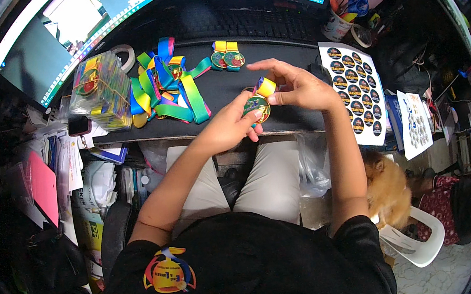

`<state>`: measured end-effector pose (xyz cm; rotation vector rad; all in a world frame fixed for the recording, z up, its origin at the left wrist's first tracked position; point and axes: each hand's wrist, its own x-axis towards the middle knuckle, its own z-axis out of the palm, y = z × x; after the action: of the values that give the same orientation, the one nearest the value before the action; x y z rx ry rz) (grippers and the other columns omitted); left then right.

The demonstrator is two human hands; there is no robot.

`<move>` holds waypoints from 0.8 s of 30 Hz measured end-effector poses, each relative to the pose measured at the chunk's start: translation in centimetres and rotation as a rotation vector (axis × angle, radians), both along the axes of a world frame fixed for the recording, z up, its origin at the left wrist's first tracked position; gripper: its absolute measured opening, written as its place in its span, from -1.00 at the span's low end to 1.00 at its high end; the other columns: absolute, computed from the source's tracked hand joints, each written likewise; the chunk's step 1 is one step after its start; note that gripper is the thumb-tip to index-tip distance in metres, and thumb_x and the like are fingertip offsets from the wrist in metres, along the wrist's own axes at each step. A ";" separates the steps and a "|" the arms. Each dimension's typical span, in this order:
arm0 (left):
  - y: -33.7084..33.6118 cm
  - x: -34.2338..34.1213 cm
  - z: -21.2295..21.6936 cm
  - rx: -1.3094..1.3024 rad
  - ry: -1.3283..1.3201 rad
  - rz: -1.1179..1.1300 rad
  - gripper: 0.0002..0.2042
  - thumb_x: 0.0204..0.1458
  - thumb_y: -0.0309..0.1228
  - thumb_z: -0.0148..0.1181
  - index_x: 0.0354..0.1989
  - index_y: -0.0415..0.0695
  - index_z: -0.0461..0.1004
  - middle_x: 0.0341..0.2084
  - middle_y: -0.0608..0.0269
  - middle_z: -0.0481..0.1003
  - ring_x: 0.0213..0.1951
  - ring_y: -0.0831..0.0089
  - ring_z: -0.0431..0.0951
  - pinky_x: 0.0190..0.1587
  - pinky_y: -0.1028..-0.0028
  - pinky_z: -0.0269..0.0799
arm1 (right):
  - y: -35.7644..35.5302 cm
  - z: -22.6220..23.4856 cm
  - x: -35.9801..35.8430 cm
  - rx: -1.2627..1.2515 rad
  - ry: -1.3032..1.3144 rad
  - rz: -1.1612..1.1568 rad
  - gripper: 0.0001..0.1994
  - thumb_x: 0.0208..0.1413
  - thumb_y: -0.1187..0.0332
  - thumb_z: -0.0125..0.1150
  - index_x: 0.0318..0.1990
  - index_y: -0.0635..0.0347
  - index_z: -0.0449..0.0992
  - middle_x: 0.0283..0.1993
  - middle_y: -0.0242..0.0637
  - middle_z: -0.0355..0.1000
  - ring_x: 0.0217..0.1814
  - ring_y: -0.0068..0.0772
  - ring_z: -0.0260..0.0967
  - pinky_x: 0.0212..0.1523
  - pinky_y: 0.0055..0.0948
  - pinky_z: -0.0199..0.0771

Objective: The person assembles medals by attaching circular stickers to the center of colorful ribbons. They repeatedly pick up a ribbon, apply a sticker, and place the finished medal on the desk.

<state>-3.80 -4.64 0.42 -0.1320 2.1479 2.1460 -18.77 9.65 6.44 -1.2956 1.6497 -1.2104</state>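
A round medal (pixel 257 109) with a gold rim and a green and red face is gripped by my left hand (pixel 227 125), its thumb over the face and fingertips showing below. A short yellow and blue ribbon (pixel 266 87) is folded at the medal's top. My right hand (pixel 306 91) is beside it, index finger stretched out and thumb tip against the ribbon and medal edge. Beyond my hands, two medals (pixel 233 59) with folded ribbons lie on the black desk. To the left lies a loose heap of medals with multicoloured ribbons (pixel 164 85).
A clear plastic-wrapped stack of medals (pixel 100 99) stands at the left, near a tape roll (pixel 126 59). A sheet of round black stickers (pixel 356 91) lies at the right, below a cup of scissors (pixel 337 24). The keyboard (pixel 244 25) is behind. A furry orange-brown animal (pixel 391 189) and another person (pixel 460 207) are at the right.
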 end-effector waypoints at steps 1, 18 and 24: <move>-0.5 0.1 0.3 0.030 -0.031 -0.037 -0.62 0.24 -0.31 -0.07 0.18 -0.16 0.12 -0.41 0.21 0.48 -0.50 0.59 0.49 -0.48 0.63 0.38 | 0.1 0.2 -0.2 -0.019 -0.056 0.075 -0.49 -0.01 0.53 0.26 0.15 0.12 0.33 -0.05 -0.36 0.41 -0.06 -0.55 0.32 -0.07 -0.49 0.35; -2.3 1.1 1.4 0.299 0.023 -0.248 -0.60 0.24 -0.28 -0.05 0.19 -0.16 0.11 -0.50 0.25 0.49 -0.57 0.65 0.44 -0.52 0.67 0.35 | 0.1 0.7 -1.5 0.047 -0.204 0.198 -0.61 -0.08 0.62 0.30 -0.04 0.27 0.39 -0.27 -0.36 0.43 -0.31 -0.62 0.37 -0.39 -0.60 0.44; -1.2 0.9 0.8 0.125 0.017 -0.018 -0.63 0.24 -0.33 -0.05 0.16 -0.15 0.13 -0.49 0.27 0.48 -0.58 0.64 0.44 -0.52 0.67 0.35 | 0.2 0.4 -0.8 0.037 -0.326 0.080 -0.68 0.02 0.50 0.27 -0.05 0.32 0.41 -0.27 -0.24 0.46 -0.31 -0.56 0.44 -0.40 -0.59 0.48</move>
<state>-2.94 -5.83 1.25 -0.0838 2.0090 2.2713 -19.60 9.87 6.87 -1.0654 1.3679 -1.2611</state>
